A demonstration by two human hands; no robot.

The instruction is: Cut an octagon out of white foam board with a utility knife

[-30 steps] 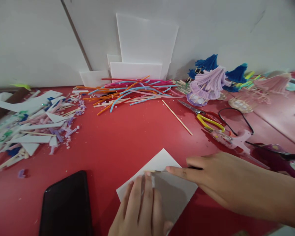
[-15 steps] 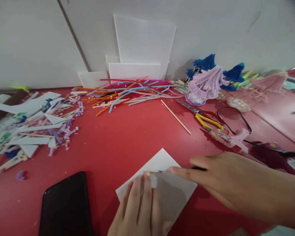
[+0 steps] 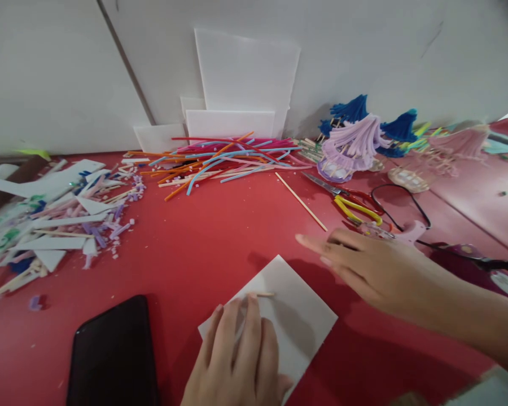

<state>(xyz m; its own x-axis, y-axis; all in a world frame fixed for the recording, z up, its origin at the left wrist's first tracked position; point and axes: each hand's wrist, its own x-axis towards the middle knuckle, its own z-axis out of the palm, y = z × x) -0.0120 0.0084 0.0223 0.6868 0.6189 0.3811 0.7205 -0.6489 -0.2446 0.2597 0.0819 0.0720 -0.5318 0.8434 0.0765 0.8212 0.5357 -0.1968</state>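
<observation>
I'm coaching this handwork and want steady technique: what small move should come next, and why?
Perhaps bring the right hand to the exposed right end of the short, pale wooden stick. Fingertips of the left hand seem to cover its other end on the flat, straight-edged white sheet, while nothing touches the exposed end.

The person's bare right hand (image 3: 376, 268) is now off the square white sheet (image 3: 311, 316), further from the wearer above the red surface (image 3: 195, 242), index finger extended, and newly covers part of the pale pink glue gun (image 3: 411, 231). The thin metal blade no longer meets the short pale wooden stick (image 3: 266, 294), whose right end is free. A shadow (image 3: 258, 259) now darkens the surface beyond the sheet.
</observation>
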